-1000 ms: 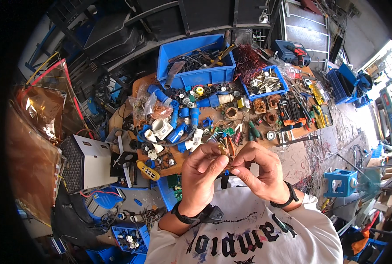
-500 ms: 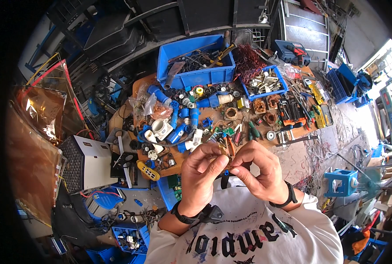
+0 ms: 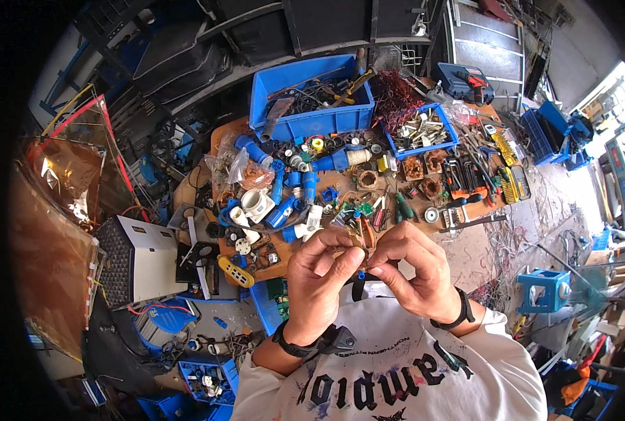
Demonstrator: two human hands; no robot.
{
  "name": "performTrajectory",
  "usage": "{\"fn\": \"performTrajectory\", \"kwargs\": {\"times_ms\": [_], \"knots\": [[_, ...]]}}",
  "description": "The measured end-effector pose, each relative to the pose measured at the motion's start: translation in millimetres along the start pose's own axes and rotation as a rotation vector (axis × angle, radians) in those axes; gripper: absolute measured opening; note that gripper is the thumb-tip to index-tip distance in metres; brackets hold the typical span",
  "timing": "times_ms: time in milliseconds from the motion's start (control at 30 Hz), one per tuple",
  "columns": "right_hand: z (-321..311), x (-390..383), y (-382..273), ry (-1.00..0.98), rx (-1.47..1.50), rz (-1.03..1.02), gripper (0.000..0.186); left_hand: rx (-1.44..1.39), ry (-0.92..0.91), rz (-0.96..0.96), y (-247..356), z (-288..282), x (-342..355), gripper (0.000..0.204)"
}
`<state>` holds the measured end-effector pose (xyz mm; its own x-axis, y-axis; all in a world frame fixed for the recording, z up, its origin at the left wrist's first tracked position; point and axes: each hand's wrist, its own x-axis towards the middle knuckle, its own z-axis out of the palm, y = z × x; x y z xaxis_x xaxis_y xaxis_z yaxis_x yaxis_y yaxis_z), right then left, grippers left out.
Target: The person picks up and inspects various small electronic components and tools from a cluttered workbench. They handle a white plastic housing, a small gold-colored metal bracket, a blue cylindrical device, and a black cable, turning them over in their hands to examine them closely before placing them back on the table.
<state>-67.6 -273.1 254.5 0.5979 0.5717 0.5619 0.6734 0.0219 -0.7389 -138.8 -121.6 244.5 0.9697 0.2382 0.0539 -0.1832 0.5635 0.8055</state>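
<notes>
Above the near table edge, in front of my shirt, both hands meet at their fingertips. My left hand (image 3: 321, 270) is closed, thumb against the bent index finger, on a small part with a blue end (image 3: 361, 275). From the other side my right hand (image 3: 412, 270) pinches at the same spot with thumb and forefinger. Fingers cover most of the part, so its kind cannot be made out. Just beyond the fingertips lie orange-handled pliers (image 3: 369, 235) and small green circuit boards (image 3: 361, 209) on the wooden table.
A large blue crate (image 3: 316, 123) of cables and tools stands at the back, beside a blue tray (image 3: 425, 150) of metal pieces. Blue and white plug housings (image 3: 258, 204) crowd the table's left. Green-handled screwdrivers (image 3: 402, 208) and a yellow power strip (image 3: 236, 272) lie nearer.
Both hands keep almost the same place and grip. The small blue end shows slightly differently between the fingertips; the table things have not moved.
</notes>
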Motion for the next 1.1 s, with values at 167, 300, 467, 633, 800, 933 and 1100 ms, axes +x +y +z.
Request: {"fn": "performTrajectory", "kwargs": {"times_ms": [167,300,467,633,800,933,1100], "knots": [[6,-6,-5,0.004,-0.021,0.062,0.019,0.029,-0.042,0.046,-1,1,-1,0.01],[6,-5,-3,-0.023,-0.027,0.066,0.018,0.079,-0.028,0.095,-4,0,0,0.01],[6,-3,-2,-0.047,0.024,0.097,0.017,0.13,-0.035,0.145,-4,-2,1,0.01],[10,-5,-2,-0.054,0.032,0.128,0.013,0.139,-0.052,0.17,-5,-1,4,0.011],[12,-5,-6,-0.06,0.084,0.232,0.01,0.253,-0.072,0.24,-8,-6,6,0.014],[10,-5,-5,-0.083,0.175,0.307,0.009,0.247,-0.073,0.243,-9,-7,8,0.014],[10,-5,-4,-0.074,0.172,0.313,0.008,0.442,-0.094,0.367,-10,-10,11,0.015]]}}
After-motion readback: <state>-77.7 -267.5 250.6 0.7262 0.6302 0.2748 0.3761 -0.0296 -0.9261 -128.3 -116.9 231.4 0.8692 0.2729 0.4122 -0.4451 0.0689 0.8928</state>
